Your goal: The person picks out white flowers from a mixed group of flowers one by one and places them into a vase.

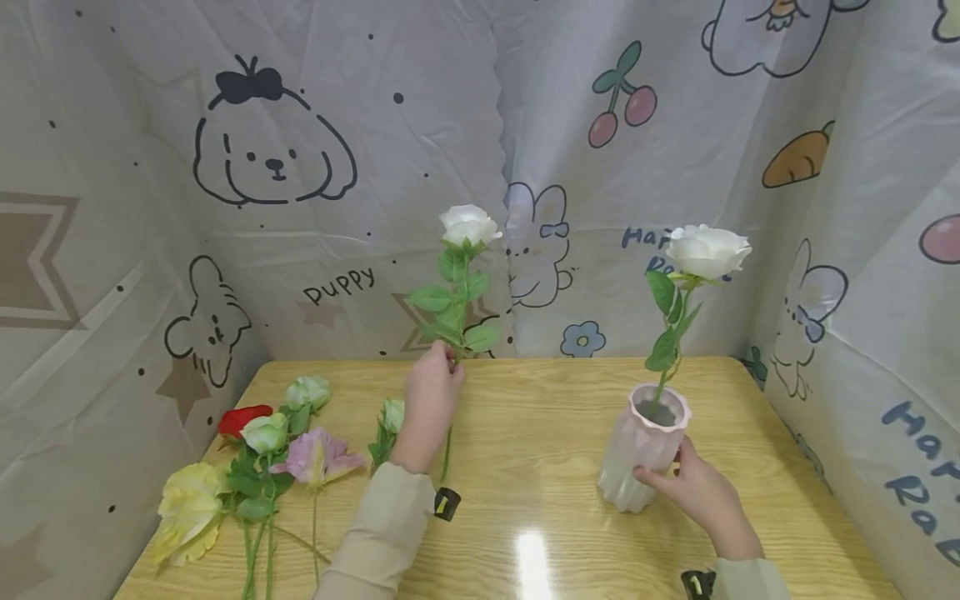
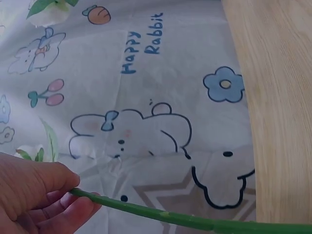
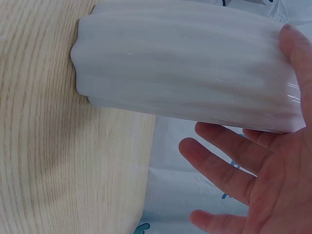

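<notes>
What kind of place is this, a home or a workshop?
Probably a makeshift recording booth, not a lived-in room: cartoon-print sheets hang as walls around a small wooden table that holds only artificial flowers and a pink vase.

Beige long sleeves, a small black-and-yellow device at each wrist

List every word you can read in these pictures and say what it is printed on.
"puppy": on the cloth backdrop, beside the drawn bear in the head view.
"Happy Rabbit": on the same cloth in the left wrist view, above the drawn rabbit.
"Hap...": blue letters partly hidden behind the rose in the vase; the rest cannot be read.
Blue letters on the right cloth wall: cut off, not readable whole.
The vase bears no text.
</notes>
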`<state>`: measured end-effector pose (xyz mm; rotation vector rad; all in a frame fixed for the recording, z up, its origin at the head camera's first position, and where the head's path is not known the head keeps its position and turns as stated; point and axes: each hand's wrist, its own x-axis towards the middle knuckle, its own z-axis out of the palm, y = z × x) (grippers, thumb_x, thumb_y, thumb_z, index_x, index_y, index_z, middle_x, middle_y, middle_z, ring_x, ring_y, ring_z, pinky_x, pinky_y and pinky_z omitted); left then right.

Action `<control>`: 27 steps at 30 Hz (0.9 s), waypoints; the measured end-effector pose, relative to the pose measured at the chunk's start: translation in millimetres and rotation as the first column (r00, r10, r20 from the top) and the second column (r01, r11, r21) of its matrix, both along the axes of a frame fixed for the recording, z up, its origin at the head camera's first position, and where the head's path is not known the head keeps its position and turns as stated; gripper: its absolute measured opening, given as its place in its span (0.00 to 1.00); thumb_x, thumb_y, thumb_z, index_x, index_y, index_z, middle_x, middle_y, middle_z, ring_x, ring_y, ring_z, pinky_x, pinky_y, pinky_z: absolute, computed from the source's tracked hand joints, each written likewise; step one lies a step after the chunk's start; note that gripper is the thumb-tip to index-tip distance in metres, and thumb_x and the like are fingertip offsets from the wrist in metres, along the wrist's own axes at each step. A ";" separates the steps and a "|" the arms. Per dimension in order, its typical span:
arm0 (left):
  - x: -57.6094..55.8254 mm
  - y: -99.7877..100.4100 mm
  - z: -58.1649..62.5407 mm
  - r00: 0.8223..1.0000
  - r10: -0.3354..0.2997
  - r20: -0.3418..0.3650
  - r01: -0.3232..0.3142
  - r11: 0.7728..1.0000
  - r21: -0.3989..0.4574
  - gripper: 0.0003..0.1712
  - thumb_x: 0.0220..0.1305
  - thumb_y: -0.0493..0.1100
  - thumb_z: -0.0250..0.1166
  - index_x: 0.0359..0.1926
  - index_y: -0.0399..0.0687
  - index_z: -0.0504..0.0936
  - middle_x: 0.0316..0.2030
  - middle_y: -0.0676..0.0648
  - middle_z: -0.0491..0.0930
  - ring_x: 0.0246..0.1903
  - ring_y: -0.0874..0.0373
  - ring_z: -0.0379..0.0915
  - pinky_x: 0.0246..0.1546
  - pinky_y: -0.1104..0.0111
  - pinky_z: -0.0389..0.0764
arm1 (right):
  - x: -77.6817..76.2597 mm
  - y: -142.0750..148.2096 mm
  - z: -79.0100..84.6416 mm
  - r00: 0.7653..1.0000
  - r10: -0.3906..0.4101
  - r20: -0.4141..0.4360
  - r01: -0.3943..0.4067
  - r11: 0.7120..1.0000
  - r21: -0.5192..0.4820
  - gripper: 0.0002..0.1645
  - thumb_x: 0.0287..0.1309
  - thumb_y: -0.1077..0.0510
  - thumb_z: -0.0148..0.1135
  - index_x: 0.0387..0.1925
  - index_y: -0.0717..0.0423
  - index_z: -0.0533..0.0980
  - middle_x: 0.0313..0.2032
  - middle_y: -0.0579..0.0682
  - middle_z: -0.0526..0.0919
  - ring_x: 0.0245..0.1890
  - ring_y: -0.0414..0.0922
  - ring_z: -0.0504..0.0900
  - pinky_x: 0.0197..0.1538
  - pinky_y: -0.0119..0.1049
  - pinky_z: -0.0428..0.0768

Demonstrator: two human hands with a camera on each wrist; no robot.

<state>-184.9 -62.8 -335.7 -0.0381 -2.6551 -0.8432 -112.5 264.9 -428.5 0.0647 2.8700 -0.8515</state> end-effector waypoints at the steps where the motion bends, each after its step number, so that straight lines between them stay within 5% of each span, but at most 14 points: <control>1: -0.3 3.1 0.9 1.000 -0.004 -0.004 0.004 1.000 0.003 0.07 0.56 0.38 0.57 0.35 0.38 0.73 0.28 0.42 0.80 0.24 0.56 0.73 0.23 0.69 0.75 | -0.1 0.1 0.3 1.000 0.000 0.000 0.000 1.000 0.001 0.57 0.46 0.27 0.50 0.63 0.64 0.47 0.57 0.71 0.67 0.50 0.63 0.73 0.44 0.59 0.74; 17: -0.8 50.4 21.5 0.986 -0.143 -0.089 0.149 0.987 0.064 0.07 0.57 0.39 0.56 0.35 0.39 0.72 0.29 0.44 0.79 0.22 0.59 0.71 0.20 0.73 0.73 | -1.0 0.7 0.5 1.000 0.003 -0.003 -0.003 1.000 0.015 0.58 0.46 0.27 0.50 0.63 0.64 0.47 0.56 0.70 0.69 0.49 0.61 0.74 0.44 0.57 0.74; 27: 2.6 78.9 32.9 0.949 -0.211 -0.235 0.227 0.973 0.046 0.06 0.56 0.37 0.56 0.35 0.38 0.73 0.29 0.45 0.79 0.25 0.59 0.74 0.22 0.78 0.73 | -0.4 0.5 -0.6 1.000 0.003 -0.012 -0.003 1.000 0.009 0.58 0.46 0.27 0.50 0.64 0.64 0.47 0.56 0.70 0.68 0.50 0.61 0.73 0.45 0.59 0.74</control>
